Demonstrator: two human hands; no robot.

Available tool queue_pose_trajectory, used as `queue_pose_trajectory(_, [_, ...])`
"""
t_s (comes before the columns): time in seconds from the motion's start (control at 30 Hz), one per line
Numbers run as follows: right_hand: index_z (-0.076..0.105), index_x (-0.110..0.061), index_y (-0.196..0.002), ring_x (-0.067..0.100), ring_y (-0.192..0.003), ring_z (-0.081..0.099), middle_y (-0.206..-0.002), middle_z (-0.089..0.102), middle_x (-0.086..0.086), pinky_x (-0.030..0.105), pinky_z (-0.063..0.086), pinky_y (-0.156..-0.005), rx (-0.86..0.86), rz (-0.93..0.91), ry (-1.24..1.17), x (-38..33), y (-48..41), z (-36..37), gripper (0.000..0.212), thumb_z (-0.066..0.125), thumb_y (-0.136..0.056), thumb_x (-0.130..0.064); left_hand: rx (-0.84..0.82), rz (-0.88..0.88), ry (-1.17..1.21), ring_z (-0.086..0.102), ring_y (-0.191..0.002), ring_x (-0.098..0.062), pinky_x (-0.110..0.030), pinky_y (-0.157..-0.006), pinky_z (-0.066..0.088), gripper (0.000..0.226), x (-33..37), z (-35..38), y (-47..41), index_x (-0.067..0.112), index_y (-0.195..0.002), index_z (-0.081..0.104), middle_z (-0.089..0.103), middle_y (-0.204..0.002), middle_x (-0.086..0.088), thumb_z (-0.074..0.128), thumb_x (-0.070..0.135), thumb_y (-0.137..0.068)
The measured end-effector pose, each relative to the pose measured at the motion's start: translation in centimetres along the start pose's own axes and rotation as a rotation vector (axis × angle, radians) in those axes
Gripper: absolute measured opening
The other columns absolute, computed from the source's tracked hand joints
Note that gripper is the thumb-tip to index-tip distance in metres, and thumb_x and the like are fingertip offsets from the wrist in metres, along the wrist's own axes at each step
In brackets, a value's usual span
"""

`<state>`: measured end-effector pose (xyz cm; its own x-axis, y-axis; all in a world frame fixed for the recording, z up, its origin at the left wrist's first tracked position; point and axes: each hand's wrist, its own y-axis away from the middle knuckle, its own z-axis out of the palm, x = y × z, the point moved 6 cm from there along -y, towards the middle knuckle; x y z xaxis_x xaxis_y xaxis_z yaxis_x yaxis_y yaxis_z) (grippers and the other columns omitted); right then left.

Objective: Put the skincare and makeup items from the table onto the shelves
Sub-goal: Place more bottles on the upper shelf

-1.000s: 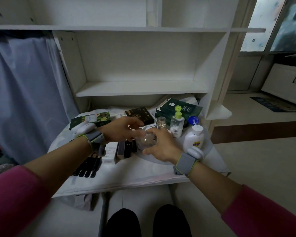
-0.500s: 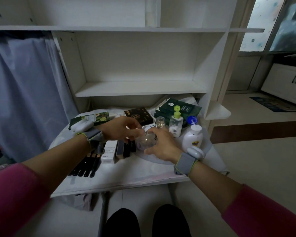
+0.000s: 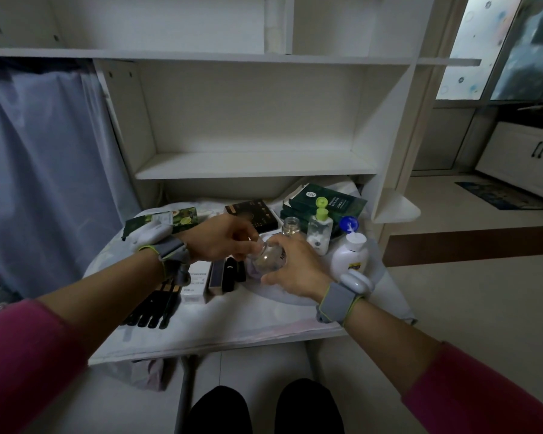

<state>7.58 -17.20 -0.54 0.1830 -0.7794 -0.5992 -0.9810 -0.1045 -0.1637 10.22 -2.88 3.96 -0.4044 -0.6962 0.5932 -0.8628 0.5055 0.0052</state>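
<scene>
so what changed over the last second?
Hardly anything. Both hands kept their hold on the clear bottle: right hand round its body, left hand at its neck, over the table. The hands shifted slightly at most. Boxes, the other bottles and the shelf are unchanged; nothing has been shelved.

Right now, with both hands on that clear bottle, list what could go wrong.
1. The clear bottle is held tilted between the left hand and right hand; it may slip or spill.
2. The green-capped bottle and the open glass bottle stand close behind; lifting could topple them.
3. The white lotion bottle stands beside the right wrist and could be knocked.
</scene>
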Motion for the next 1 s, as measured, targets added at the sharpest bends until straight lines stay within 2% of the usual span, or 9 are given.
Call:
queue_pose_trajectory(0.13, [0.054,-0.027,-0.126,0.025,-0.116,0.047,-0.131,0.041,0.004,0.03,0.046,-0.092,0.017,-0.012,-0.024,0.0,0.1,-0.4,0.072,0.086,-0.062,-0.027,0.039,0.041,-0.033,0.069,-0.074,-0.013,-0.026,-0.073,0.055,0.018,0.4,0.0,0.0,0.019,-0.102,0.067,0.073,-0.084,0.001,0.065,0.031,-0.089])
queue_pose_trajectory(0.23, [0.054,-0.025,-0.124,0.019,-0.11,0.05,-0.126,0.045,0.002,0.023,0.042,-0.085,0.097,0.042,-0.141,0.3,0.3,-0.7,0.069,0.086,-0.063,-0.025,0.134,0.071,0.097,0.067,-0.072,-0.011,-0.028,-0.072,0.055,0.022,0.7,-0.3,0.0,0.017,-0.103,0.068,0.072,-0.084,0.002,0.068,0.031,-0.086])
queue_pose_trajectory(0.33, [0.053,-0.019,-0.121,0.019,-0.105,0.057,-0.12,0.057,0.003,0.03,0.049,-0.087,0.185,0.138,-0.371,1.1,0.5,-0.7,0.069,0.088,-0.061,-0.022,0.157,0.036,0.212,0.066,-0.084,-0.014,-0.032,-0.08,0.056,0.04,0.5,-0.1,-0.2,0.017,-0.116,0.061,0.07,-0.1,-0.002,0.071,0.035,-0.082])
queue_pose_trajectory(0.43, [0.052,-0.02,-0.121,0.019,-0.105,0.06,-0.117,0.063,0.0,0.038,0.051,-0.092,0.175,0.175,-0.445,1.6,0.9,0.1,0.071,0.088,-0.06,-0.021,0.082,0.024,0.134,0.066,-0.098,-0.012,-0.032,-0.087,0.055,0.053,0.1,1.3,-0.4,0.015,-0.123,0.059,0.068,-0.112,0.0,0.073,0.039,-0.079])
queue_pose_trajectory(0.53, [0.054,-0.022,-0.119,0.017,-0.103,0.062,-0.111,0.065,-0.005,0.042,0.052,-0.093,0.155,0.18,-0.493,1.8,1.4,1.1,0.074,0.09,-0.055,-0.025,0.059,0.05,0.087,0.066,-0.099,-0.011,-0.034,-0.091,0.055,0.046,0.2,2.7,-0.4,0.019,-0.122,0.06,0.068,-0.112,0.001,0.073,0.035,-0.081])
queue_pose_trajectory(0.7, [0.054,-0.016,-0.118,0.014,-0.098,0.061,-0.096,0.06,-0.015,0.032,0.053,-0.088,0.131,0.167,-0.54,1.6,1.8,1.2,0.072,0.091,-0.057,-0.021,0.115,0.064,0.093,0.067,-0.095,-0.01,-0.035,-0.087,0.055,0.044,0.5,3.9,-0.6,0.025,-0.117,0.062,0.069,-0.108,0.003,0.077,0.036,-0.077])
queue_pose_trajectory(0.8, [0.055,-0.021,-0.119,0.016,-0.099,0.063,-0.104,0.066,-0.008,0.039,0.054,-0.09,0.152,0.168,-0.534,1.4,1.9,0.8,0.08,0.089,-0.048,-0.031,0.137,0.06,0.172,0.067,-0.096,-0.013,-0.039,-0.088,0.055,0.043,0.7,4.3,-0.8,0.025,-0.113,0.063,0.069,-0.106,0.002,0.079,0.038,-0.075])
queue_pose_trajectory(0.93, [0.054,-0.023,-0.117,0.02,-0.101,0.063,-0.111,0.066,0.0,0.042,0.055,-0.088,0.188,0.164,-0.511,1.5,2.0,-0.2,0.071,0.086,-0.053,-0.025,0.131,0.084,0.234,0.065,-0.099,-0.015,-0.029,-0.088,0.054,0.042,1.8,4.2,-1.1,0.018,-0.114,0.064,0.069,-0.109,0.001,0.079,0.029,-0.077])
queue_pose_trajectory(1.0, [0.053,-0.021,-0.119,0.019,-0.101,0.063,-0.113,0.065,0.001,0.039,0.055,-0.087,0.173,0.148,-0.51,1.5,2.2,-0.6,0.069,0.086,-0.058,-0.019,0.117,0.083,0.24,0.065,-0.098,-0.014,-0.023,-0.086,0.053,0.038,2.1,4.5,-1.2,0.016,-0.112,0.064,0.069,-0.108,-0.001,0.079,0.024,-0.078])
